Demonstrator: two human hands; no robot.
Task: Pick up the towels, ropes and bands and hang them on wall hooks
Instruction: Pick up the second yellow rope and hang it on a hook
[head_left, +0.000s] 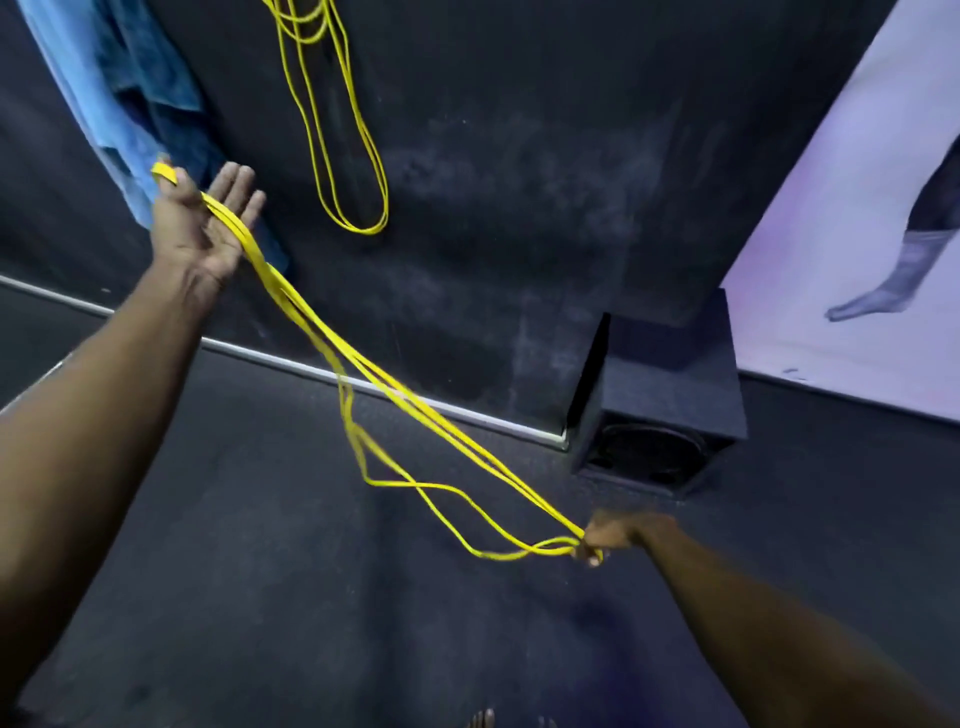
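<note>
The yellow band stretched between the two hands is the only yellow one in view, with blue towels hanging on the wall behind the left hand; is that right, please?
Not quite. The head view shows a second yellow band already hanging on the wall. The rest holds: the held band runs from the left hand to the right hand, and blue towels hang behind the left hand.

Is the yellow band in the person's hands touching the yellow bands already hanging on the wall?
Apart. The head view shows dark wall between the held band and the hanging bands.
</note>
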